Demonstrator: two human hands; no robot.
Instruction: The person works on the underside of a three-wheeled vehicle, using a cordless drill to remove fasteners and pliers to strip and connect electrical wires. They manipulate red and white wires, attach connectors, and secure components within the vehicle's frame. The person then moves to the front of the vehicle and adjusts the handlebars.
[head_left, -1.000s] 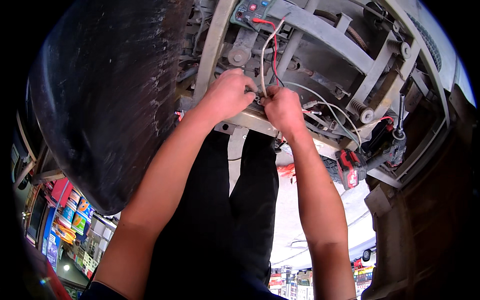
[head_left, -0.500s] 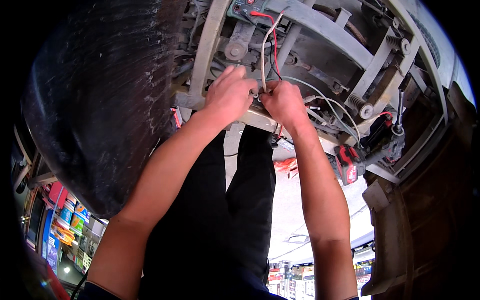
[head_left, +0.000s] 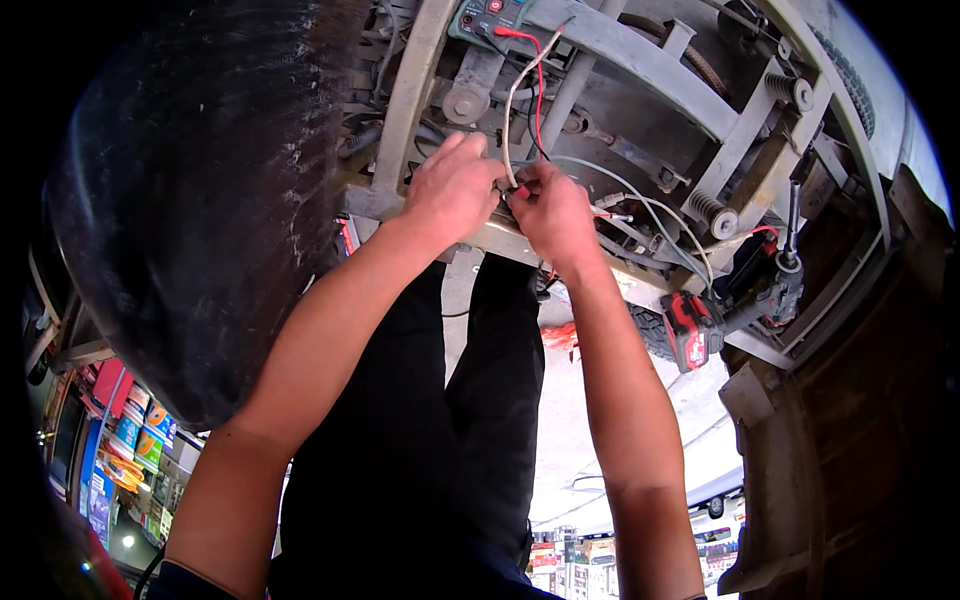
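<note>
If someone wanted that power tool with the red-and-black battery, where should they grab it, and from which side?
I'd take the power tool by its dark handle, probably from above: nothing seems to cover it there, and it is the narrow stretch between the bulky battery and the head, clear of the long shaft.
</note>
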